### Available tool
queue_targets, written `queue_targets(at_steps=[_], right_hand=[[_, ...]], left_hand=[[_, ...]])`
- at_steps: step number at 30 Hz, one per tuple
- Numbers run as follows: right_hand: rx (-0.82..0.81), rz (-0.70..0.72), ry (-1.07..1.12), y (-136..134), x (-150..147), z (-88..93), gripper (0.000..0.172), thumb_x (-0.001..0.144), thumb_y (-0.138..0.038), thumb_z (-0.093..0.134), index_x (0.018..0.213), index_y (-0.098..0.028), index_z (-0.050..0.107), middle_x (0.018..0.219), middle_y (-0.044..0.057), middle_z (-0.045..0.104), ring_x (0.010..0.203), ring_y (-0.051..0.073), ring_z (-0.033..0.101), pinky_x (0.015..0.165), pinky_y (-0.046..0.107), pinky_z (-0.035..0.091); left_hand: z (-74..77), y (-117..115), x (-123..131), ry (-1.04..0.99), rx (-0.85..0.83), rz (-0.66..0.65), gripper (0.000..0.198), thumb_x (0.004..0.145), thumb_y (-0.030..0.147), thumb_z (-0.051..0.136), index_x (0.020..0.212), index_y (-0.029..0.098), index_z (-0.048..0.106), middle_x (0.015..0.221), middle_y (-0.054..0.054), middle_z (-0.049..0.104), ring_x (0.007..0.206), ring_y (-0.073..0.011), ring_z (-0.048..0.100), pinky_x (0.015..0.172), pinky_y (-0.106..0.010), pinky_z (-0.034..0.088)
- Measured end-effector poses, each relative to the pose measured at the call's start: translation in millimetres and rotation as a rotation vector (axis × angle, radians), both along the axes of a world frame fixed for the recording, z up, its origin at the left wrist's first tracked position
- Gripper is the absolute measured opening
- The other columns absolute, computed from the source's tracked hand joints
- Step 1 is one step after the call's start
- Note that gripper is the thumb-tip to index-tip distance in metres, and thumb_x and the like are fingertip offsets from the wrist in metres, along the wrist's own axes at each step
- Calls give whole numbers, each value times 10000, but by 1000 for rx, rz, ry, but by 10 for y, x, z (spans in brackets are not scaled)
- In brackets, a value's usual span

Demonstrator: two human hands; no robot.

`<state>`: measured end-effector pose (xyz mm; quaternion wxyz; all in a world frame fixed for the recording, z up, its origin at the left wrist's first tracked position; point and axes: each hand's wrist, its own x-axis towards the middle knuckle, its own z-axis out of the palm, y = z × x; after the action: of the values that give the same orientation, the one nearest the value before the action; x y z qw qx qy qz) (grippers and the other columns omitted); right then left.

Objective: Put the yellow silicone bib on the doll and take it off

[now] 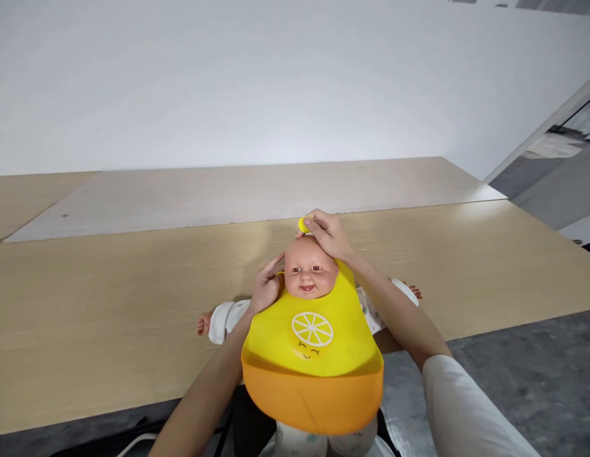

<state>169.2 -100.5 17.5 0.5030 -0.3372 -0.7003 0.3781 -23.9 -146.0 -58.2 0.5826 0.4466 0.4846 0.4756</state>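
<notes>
- Covering the doll [309,273] from the chin down, the yellow bib [314,343] hides its chest and belly. Only the doll's white-sleeved arms stick out to either side. A strip of its patterned clothing shows under the bib's orange pocket, cut off by the lower edge of the view.
- The back of the doll's head and neck is out of sight, so how the bib runs round behind the doll cannot be made out.
- Whether the doll lies flat or leans back against the near edge of the table [109,304] is hard to tell. Its head and arms are over the tabletop, and the bib's pocket hangs off the edge towards the person.
- The right hand [329,236] rests on the crown of the doll's head, fingers bent and pinched closed on the bib's strap end [303,224]. This small yellow tab pokes out at the fingertips just above the doll's forehead, and the rest of the strap is hidden under the hand.
- The left hand [265,289] presses against the side of the doll's head by cheek and neck, thumb pointing up beside the temple. Its fingers curl behind the doll's neck, and I cannot tell whether they grip anything there.
- A white sleeve [466,412] covers the right forearm below the doll and runs out of view.
</notes>
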Motion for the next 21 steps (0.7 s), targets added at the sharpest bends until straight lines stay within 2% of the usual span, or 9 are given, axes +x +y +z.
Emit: queue_targets(at_steps=[2,4,7,9,13,18,21], right_hand=[[-8,24,-15,10,-7,-26,434,953,-579,519,898,-152,572,846,45,703,823,134,680,794,264,515],[-33,27,-11,33,-14,-65,440,943,-588,526,892,-154,574,849,46,706,832,141,685,799,270,516],[-126,-9,79,82,-32,-143,477,888,-640,567,862,-163,561,812,44,704,799,148,688,794,281,527],[-202,-23,155,124,-40,-204,512,830,-675,611,833,-167,547,778,41,700,767,150,685,786,288,535],[-289,-24,220,200,-33,-308,549,739,-691,676,789,-165,528,731,31,686,735,149,680,766,283,536],[-339,-28,279,238,-25,-362,512,722,-638,700,773,-161,520,699,9,653,711,142,672,761,273,529],[-378,-38,323,245,-26,-379,503,698,-614,718,760,-157,515,682,-10,613,704,145,674,745,264,520]], left_hand=[[-5,3,2,17,13,1,748,529,265,680,1257,96,654,1040,-123,759,1025,-292,692,906,-370,543],[-3,-3,4,21,11,-7,756,545,268,672,1281,103,638,1003,-112,765,947,-267,705,845,-348,555],[9,-18,2,25,2,-31,741,577,255,648,1305,115,628,896,-78,770,808,-224,702,720,-299,552],[16,-24,-1,38,9,-27,699,590,233,633,1281,128,647,862,-61,767,786,-211,695,694,-285,548],[15,-21,-10,65,8,-16,655,601,210,619,1251,141,667,874,-62,767,808,-218,699,709,-295,554],[7,-10,-24,87,7,-21,680,596,217,608,1267,113,654,886,-70,764,845,-211,698,811,-311,551],[3,-4,-28,90,56,-13,639,603,226,605,1228,114,678,871,-71,761,807,-204,694,807,-319,552]])
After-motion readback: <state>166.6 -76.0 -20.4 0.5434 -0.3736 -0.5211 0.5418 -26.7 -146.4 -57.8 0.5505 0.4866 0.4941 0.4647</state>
